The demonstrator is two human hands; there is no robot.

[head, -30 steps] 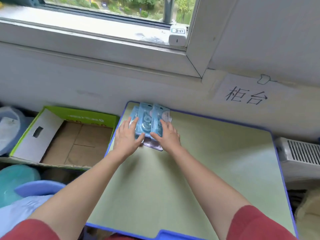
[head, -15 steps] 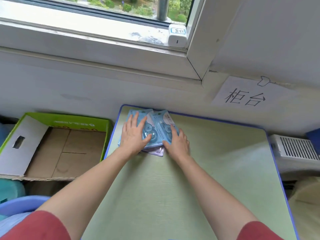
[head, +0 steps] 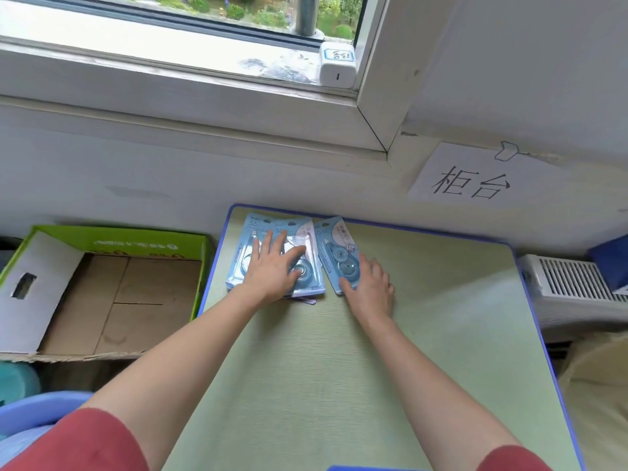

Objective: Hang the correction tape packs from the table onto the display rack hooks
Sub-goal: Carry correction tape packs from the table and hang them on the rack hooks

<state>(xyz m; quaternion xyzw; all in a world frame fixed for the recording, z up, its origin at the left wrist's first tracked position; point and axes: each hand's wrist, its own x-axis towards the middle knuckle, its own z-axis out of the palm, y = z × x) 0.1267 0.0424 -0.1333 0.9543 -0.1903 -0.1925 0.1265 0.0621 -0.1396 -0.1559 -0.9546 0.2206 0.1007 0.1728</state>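
Pale blue blister-card correction tape packs (head: 244,248), clear bubbles showing round spools, stacked at the 11 o'clock corner of the green table (head: 373,368). Left hand (head: 272,271) lies flat on the stack, fingers straight and spread. One separate pack (head: 336,249) sits at the stack's 3 o'clock, top tilted toward 11. Right hand (head: 370,285) touches its lower-right edge; grip or mere contact not discernible. Stack count hidden under the palm.

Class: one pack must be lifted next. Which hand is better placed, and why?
Right. The right hand lies beside the single pack, which sits apart from the stack, with the thumb at its near edge. The left hand lies flat on the stack, likely steadying it.
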